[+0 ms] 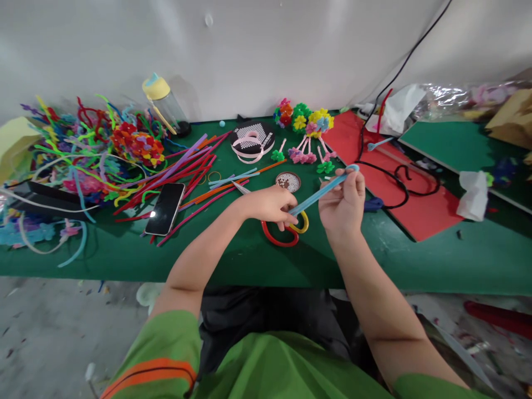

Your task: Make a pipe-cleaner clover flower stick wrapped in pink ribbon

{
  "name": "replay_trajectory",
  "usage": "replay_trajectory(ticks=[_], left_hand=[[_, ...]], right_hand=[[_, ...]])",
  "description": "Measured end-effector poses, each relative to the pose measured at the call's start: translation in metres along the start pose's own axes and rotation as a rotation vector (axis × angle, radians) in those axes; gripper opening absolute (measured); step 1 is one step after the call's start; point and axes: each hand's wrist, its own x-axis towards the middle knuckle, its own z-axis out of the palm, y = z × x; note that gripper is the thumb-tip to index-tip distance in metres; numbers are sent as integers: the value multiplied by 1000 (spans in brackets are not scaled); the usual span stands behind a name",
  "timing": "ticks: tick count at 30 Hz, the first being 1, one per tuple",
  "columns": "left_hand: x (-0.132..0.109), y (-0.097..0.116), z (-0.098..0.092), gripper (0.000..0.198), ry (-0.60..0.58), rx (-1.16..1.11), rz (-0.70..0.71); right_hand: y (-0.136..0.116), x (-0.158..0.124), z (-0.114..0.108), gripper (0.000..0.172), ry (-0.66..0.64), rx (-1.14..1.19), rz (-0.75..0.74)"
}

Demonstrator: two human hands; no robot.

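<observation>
A light blue pipe cleaner [318,195], bent over at its upper end, stretches between my two hands above the table. My left hand [272,205] is closed on its lower end, and the fingers of my right hand [344,200] pinch it near the bend. Beneath my left hand lie scissors with red and yellow handles [280,243], their blades partly covered by that hand. Just behind the hands is a round tin of small white beads [288,181]. Small pipe cleaner flowers on stems [303,155] lie farther back.
Loose pipe cleaners [195,172] and a phone [165,209] lie to the left, beside a colourful heap of pipe cleaner pieces [95,149]. A bottle [166,105] stands by the wall. Ribbon [251,147] rests at the back. A black cable [409,191] crosses a red sheet [432,216] on the right.
</observation>
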Motion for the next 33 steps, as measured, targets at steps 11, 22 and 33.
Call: replay_trajectory(ticks=[11,22,33], left_hand=[[-4,11,14,23,198,665,-168],[-6,12,17,26,433,667,-116],[-5,14,11,36,628,688,-37]], right_hand=[[0,0,-3,5,-4,64,69],[2,-1,2,5,-13,92,36],[-3,-5,9,5,-61,196,51]])
